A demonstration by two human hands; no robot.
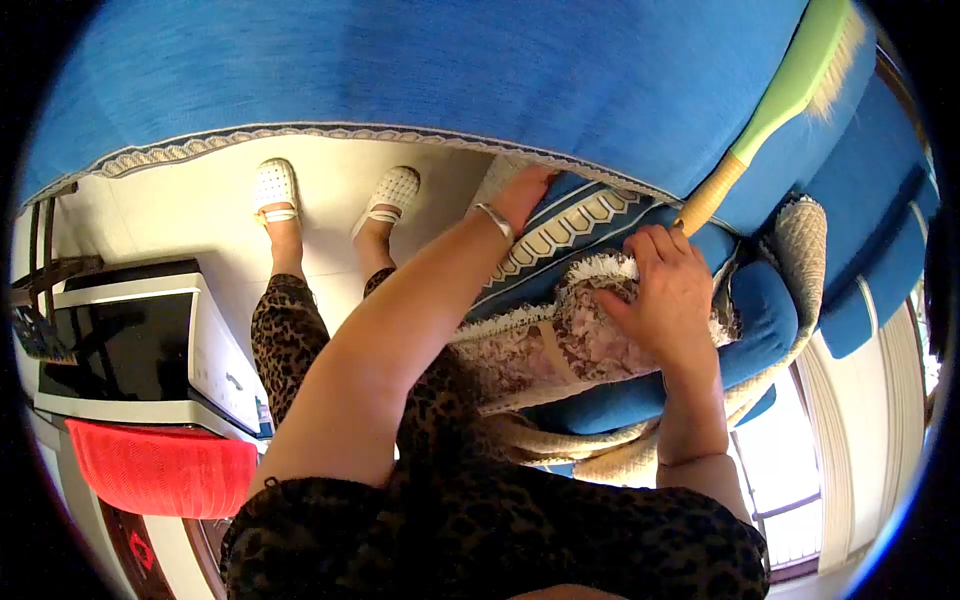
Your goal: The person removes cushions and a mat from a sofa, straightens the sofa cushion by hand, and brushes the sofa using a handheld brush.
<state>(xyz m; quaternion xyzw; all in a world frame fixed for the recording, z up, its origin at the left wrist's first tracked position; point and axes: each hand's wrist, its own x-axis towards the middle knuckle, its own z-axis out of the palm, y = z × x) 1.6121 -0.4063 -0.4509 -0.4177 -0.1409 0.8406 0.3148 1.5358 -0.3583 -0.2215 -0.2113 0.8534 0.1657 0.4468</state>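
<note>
My left hand [527,197] reaches under the trimmed edge of the blue cover [430,70]; its fingertips are hidden there. Beside it lies a blue cloth with a pale pattern [560,235]. My right hand [668,290] rests over a floral, lace-edged cushion [510,365], its thumb on the floral fabric and its fingers curled over the top edge. Just above those fingers is the wooden handle end of a green brush [790,90] with pale bristles, lying on the blue cover. Whether the fingers touch the handle is unclear.
At the left stands a black and white cabinet [130,345] with a red towel [165,465] below it in view. My feet in white clogs [275,190] are on the pale floor [330,240]. Blue seating [870,200] and a beige quilted cover [800,245] lie to the right.
</note>
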